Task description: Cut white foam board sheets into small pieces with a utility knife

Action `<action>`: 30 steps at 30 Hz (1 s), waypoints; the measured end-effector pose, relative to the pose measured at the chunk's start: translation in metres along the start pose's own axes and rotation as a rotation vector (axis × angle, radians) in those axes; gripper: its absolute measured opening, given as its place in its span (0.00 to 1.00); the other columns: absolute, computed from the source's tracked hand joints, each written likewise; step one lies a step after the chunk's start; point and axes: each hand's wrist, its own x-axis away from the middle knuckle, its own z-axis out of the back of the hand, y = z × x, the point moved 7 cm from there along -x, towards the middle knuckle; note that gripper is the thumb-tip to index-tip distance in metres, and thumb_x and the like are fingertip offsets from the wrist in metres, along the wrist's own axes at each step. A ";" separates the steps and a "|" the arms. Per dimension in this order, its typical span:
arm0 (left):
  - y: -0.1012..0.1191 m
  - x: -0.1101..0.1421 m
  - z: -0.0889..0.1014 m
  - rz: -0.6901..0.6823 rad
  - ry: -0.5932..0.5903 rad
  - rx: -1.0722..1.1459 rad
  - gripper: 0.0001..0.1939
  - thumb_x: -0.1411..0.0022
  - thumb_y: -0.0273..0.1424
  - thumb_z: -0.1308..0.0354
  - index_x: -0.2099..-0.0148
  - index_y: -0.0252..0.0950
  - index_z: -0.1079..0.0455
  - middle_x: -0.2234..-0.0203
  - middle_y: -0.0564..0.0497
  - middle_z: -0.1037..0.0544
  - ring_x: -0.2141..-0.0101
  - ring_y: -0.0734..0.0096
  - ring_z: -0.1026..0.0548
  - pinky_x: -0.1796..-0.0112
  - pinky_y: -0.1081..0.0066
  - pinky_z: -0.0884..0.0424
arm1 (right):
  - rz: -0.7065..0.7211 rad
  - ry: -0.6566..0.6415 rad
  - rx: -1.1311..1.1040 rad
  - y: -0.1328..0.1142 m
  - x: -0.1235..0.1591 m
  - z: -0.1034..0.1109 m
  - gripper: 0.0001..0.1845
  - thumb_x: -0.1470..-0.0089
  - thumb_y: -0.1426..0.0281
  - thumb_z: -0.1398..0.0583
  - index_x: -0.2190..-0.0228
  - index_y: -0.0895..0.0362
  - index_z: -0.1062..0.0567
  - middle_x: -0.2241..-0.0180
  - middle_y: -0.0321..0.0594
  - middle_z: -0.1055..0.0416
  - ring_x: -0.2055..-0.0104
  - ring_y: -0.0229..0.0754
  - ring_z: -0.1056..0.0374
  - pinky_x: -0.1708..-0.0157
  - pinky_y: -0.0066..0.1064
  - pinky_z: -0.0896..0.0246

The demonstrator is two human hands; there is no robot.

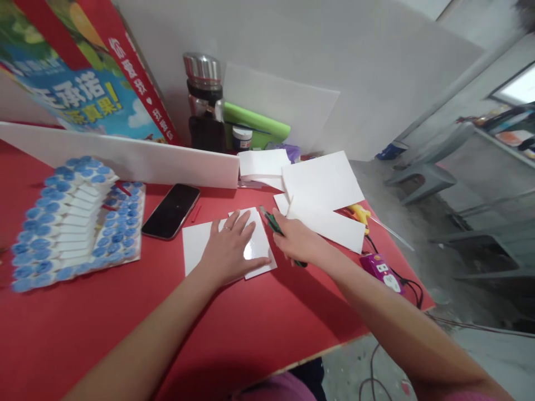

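The head view shows, at the far left of a red table (234,340), a folded craft piece (64,273) covered in blue round shapes. Behind it stand a long white board (167,162) on its edge and a colourful box (87,83). A black phone (171,211) lies flat to the right of the craft piece, with a small red stick (195,214) just beside it. Farther back, a steel flask (203,69) stands upright.

Next come a white card (193,245) and a narrower white card (261,253), lying flat near the middle of the table, the narrower one at the right. The person's left hand (228,248) is laid over both, palm down, its fingers spread apart. Behind them are a small jar (242,138) and a green roll (259,120).

The right hand (298,236) is closed around a green cutter (273,223), whose front end points away from the person, near the narrower card's right edge. Beyond that hand lie overlapping white sheets (321,181). At the table's right side are a yellow tool (360,214) and a purple power socket (380,273) with black cables. A grey stool (430,178) stands on the floor.
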 end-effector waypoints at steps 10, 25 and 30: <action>0.002 0.002 0.001 -0.020 0.032 0.029 0.37 0.35 0.58 0.45 0.34 0.40 0.33 0.27 0.44 0.43 0.29 0.36 0.46 0.37 0.36 0.47 | -0.039 -0.050 0.102 -0.019 -0.004 0.000 0.42 0.36 0.74 0.48 0.27 0.63 0.58 0.78 0.39 0.26 0.83 0.45 0.29 0.82 0.31 0.34; 0.002 0.000 -0.002 -0.016 0.032 0.060 0.36 0.35 0.57 0.44 0.35 0.40 0.32 0.27 0.44 0.43 0.29 0.35 0.46 0.37 0.35 0.49 | -0.053 -0.122 0.141 -0.027 -0.009 0.007 0.24 0.40 0.76 0.48 0.42 0.63 0.35 0.82 0.35 0.32 0.87 0.45 0.34 0.85 0.33 0.37; 0.002 0.001 -0.003 -0.025 0.059 0.044 0.35 0.35 0.58 0.46 0.35 0.41 0.31 0.27 0.45 0.43 0.29 0.38 0.45 0.37 0.37 0.49 | -0.083 -0.207 0.216 -0.026 -0.006 0.006 0.21 0.40 0.75 0.47 0.45 0.62 0.36 0.80 0.37 0.30 0.85 0.43 0.33 0.84 0.31 0.36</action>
